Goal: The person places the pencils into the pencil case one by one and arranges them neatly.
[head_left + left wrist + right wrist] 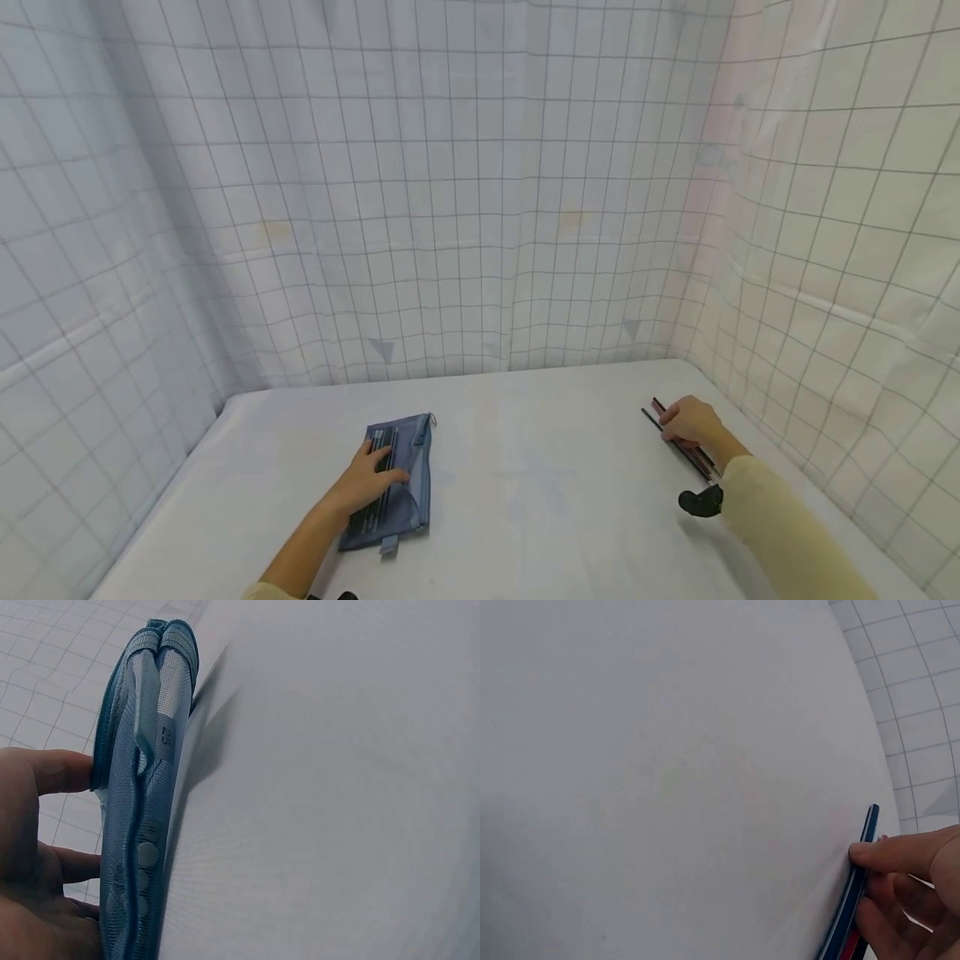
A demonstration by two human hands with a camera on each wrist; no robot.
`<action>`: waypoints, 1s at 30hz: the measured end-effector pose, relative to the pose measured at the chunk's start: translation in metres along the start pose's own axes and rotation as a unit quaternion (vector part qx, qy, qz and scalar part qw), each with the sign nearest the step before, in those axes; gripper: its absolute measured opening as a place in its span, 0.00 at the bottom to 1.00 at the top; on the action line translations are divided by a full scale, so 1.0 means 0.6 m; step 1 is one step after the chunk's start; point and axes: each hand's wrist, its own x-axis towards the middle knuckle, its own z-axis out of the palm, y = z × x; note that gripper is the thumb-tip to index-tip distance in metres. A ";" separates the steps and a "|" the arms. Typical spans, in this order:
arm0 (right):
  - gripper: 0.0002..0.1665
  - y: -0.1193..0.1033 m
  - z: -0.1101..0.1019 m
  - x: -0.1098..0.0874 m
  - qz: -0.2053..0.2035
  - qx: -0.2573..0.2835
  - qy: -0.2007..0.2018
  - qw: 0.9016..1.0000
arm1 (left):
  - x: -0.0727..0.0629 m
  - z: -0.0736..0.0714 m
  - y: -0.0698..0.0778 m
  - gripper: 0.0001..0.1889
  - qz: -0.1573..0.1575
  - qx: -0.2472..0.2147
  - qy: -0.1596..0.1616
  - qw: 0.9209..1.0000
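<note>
The slim dark-blue pencil (844, 915) and the thin red pencil (850, 943) lie together at the table's far right, slanting beneath the right hand (690, 418). That hand is nearly closed, thumb and fingertips pinching the pencils' sides; how many it holds cannot be told. Good handling here likely means squaring the bundle into one tight row, pinching near the middle so no end droops, and lifting only once every pencil is caught; a loose grip could let one roll.

Well apart on the left, the flat blue zippered fabric pouch (405, 460) lies under the left hand (366, 481), whose fingers are loosely spread across it, touching rather than clutching. Light, even pressure should steady the soft cloth without creasing it.

Both rest on the smooth white-covered table (540, 475), with white grid-patterned cloth walls (480, 208) behind.
</note>
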 end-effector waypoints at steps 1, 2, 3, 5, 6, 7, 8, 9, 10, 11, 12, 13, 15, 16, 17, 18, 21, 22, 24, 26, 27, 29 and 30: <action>0.14 0.001 0.001 0.000 0.002 0.001 0.004 1.000 | -0.001 0.001 -0.001 0.47 0.000 0.001 -0.001 1.000; 0.14 0.002 0.003 0.001 0.002 0.001 0.007 1.000 | 0.000 0.001 -0.002 0.47 0.000 0.001 -0.001 1.000; 0.13 0.003 0.004 0.001 0.003 0.002 0.010 1.000 | 0.000 0.002 -0.002 0.47 0.001 0.001 -0.001 1.000; 0.13 0.005 0.006 0.001 0.009 0.006 0.017 1.000 | 0.001 0.002 -0.002 0.47 0.001 -0.002 0.000 1.000; 0.13 0.005 0.006 0.001 0.010 0.003 0.021 1.000 | 0.001 0.002 -0.002 0.47 0.002 -0.003 0.000 1.000; 0.13 0.005 0.007 0.001 0.011 0.002 0.024 1.000 | 0.001 0.001 -0.002 0.47 0.004 -0.003 0.001 1.000; 0.13 0.004 0.007 0.001 0.013 -0.001 0.027 1.000 | 0.001 0.001 -0.001 0.46 0.004 -0.004 0.001 1.000; 0.13 0.005 0.007 0.002 0.014 -0.007 0.031 0.999 | 0.001 0.001 -0.001 0.46 0.004 -0.005 0.000 1.000; 0.13 0.004 0.007 0.003 0.013 -0.016 0.034 0.999 | 0.001 0.001 -0.001 0.46 0.004 -0.005 0.001 1.000; 0.14 0.004 0.007 0.003 0.010 -0.025 0.038 0.999 | 0.000 0.001 0.000 0.46 0.005 -0.004 0.001 1.000; 0.14 0.004 0.007 0.004 0.006 -0.033 0.041 0.999 | 0.000 0.001 0.000 0.46 0.005 -0.004 0.001 1.000; 0.14 0.005 0.007 0.004 0.003 -0.038 0.043 0.998 | 0.000 0.001 0.001 0.46 0.003 -0.004 0.001 1.000; 0.14 0.007 0.007 0.004 -0.005 -0.046 0.046 0.998 | 0.001 0.002 0.002 0.46 0.000 -0.004 0.000 1.000; 0.15 0.008 0.008 0.004 -0.006 -0.046 0.048 0.998 | 0.001 0.003 0.003 0.46 0.000 -0.004 0.000 1.000; 0.15 0.010 0.008 0.003 -0.008 -0.046 0.050 0.998 | 0.001 0.003 0.003 0.46 -0.001 -0.005 -0.001 1.000; 0.15 0.011 0.008 0.003 -0.007 -0.045 0.051 0.998 | 0.002 0.003 0.004 0.46 -0.003 -0.006 -0.002 1.000; 0.15 0.012 0.006 0.002 -0.007 -0.050 0.053 0.997 | 0.001 0.004 0.005 0.45 -0.004 -0.009 -0.006 1.000; 0.15 0.013 0.005 0.002 -0.006 -0.049 0.053 0.997 | 0.000 0.004 0.005 0.45 -0.004 -0.010 -0.008 1.000; 0.15 0.011 0.003 0.003 -0.008 -0.040 0.050 0.998 | -0.001 0.003 0.005 0.45 -0.004 -0.014 -0.011 1.000; 0.16 0.008 0.003 0.006 -0.010 -0.016 0.044 0.999 | -0.002 0.001 0.005 0.45 -0.004 -0.016 -0.012 1.000; 0.16 0.006 0.003 0.008 -0.006 0.005 0.042 0.999 | -0.003 0.000 0.005 0.45 -0.003 -0.018 -0.013 1.000; 0.18 0.001 0.004 0.011 -0.002 0.054 0.031 0.998 | -0.004 -0.002 0.005 0.45 -0.001 -0.021 -0.013 1.000; 0.19 -0.002 0.004 0.012 0.002 0.083 0.024 0.996 | -0.004 -0.002 0.005 0.45 -0.001 -0.021 -0.013 1.000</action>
